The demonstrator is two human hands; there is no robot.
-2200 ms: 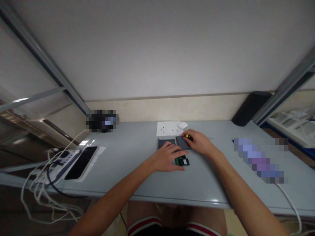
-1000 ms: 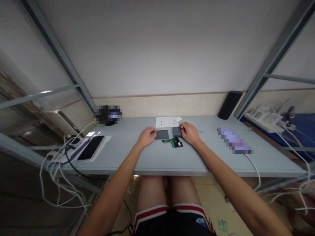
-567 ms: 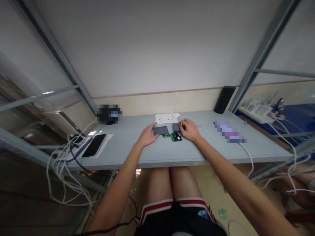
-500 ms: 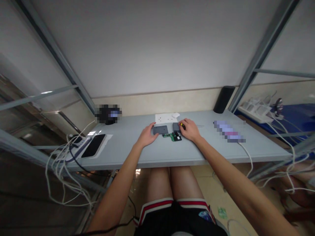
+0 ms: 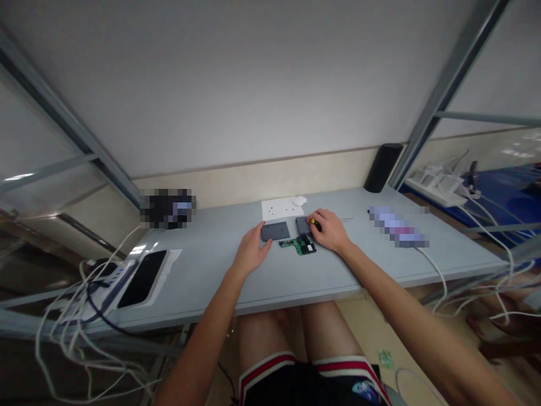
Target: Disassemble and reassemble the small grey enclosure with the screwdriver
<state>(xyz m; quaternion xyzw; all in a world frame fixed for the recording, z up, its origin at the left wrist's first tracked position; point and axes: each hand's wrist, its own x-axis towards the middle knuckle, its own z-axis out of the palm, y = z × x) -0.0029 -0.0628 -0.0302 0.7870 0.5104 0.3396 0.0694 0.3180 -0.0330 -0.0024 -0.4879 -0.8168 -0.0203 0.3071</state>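
Note:
My left hand (image 5: 250, 251) is closed around the left end of a flat dark grey case (image 5: 274, 232) lying on the table, thumb at the near edge and fingers at the far one. In my right hand (image 5: 331, 232) is a yellow-and-black-handled screwdriver (image 5: 313, 221); a thin shaft sticks out to the right behind the hand. The fingertips of that hand are also by a small dark grey block (image 5: 302, 226), whose right side they hide. Just in front of both pieces lies a green circuit board (image 5: 298, 246) with black parts on it.
Behind the case, a white sheet (image 5: 270, 214) carries several tiny dark bits and a white lump (image 5: 300, 201). A black cylinder (image 5: 384, 167) stands at the back right. A phone (image 5: 143, 278) and a power strip (image 5: 101, 293) with tangled cables occupy the left end; a cabled, blurred-out device (image 5: 397, 227) is right.
The view has shifted, so the table and its left end appear lower. Both hands keep their places at the case and the block, with the screwdriver still held.

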